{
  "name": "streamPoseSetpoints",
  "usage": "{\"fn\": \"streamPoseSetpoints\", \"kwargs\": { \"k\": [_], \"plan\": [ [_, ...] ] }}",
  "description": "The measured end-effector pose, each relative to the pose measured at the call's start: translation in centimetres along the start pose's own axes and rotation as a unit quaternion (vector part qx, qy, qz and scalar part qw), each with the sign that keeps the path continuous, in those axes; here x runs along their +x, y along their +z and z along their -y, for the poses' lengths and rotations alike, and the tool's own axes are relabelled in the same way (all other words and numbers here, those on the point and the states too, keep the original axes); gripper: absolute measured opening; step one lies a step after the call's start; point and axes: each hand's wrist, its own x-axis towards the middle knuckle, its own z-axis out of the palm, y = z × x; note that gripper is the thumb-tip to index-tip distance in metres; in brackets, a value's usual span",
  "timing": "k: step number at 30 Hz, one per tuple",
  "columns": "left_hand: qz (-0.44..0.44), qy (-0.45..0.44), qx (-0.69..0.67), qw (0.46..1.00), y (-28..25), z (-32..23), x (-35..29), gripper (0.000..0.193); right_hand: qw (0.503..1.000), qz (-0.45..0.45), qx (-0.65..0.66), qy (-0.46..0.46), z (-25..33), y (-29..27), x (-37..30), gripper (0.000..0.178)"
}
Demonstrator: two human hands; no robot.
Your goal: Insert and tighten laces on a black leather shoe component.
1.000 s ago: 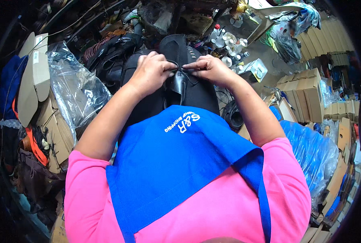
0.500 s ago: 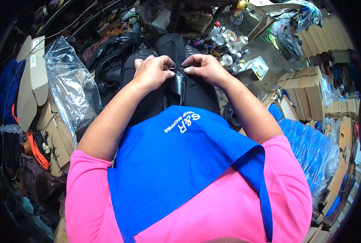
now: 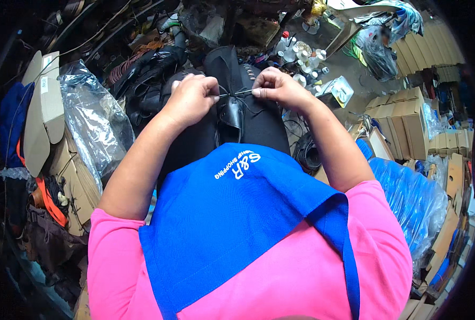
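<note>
The left hand (image 3: pixel 192 98) pinches one end of a thin black cord (image 3: pixel 245 92) between thumb and forefinger, the other fingers curled in toward the palm. The right hand (image 3: pixel 282 92) grips the cord's other side in the same way, thumb against bent forefinger. Between the two pinches the cord runs nearly straight across and meets at the top of a shiny black leather piece, curved like part of a shoe (image 3: pixel 231 115). A slack loop droops below the right fingertips, over the dark cloth.

The leather piece lies between the person's dark-clad legs (image 3: pixel 268 129), just beyond the hem of a bright blue cloth apron with white lettering (image 3: pixel 210 224). A tall matte black flap (image 3: pixel 221 65) rises behind the crossing of the cord. Black sits on black here, so whether the cord is knotted or only crossed is hard to tell.

The step in hand seems to be drawing the cord snug at that crossing. In my judgement, the next move calls for an even pull from both pinches, with the leather held steady and the slack loop clear of the crossing.

Beyond the right hand stands a cluster of small white and clear plastic bottles (image 3: pixel 304 56); a crumpled sheet of clear plastic (image 3: pixel 96 120) lies off to the left.
</note>
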Motion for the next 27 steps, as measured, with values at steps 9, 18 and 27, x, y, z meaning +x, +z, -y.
{"fn": "streamPoseSetpoints", "kwargs": {
  "k": [9, 18, 27],
  "plan": [
    [0.108, -0.01, -0.042, 0.993, -0.1, -0.6, 1.6, 0.016, 0.998, 0.005, -0.029, 0.057, 2.1, -1.2, -3.5, 0.015],
    [0.145, 0.056, 0.052, 0.987, -0.9, -1.5, 2.5, 0.014, 0.905, -0.101, -0.404, -0.084, 2.5, -3.4, 1.6, 0.017],
    [0.102, 0.119, 0.099, 0.983, -0.4, 0.0, 1.0, 0.009, 0.777, 0.132, -0.6, -0.138, 6.6, 1.5, 1.8, 0.012]
  ]
}}
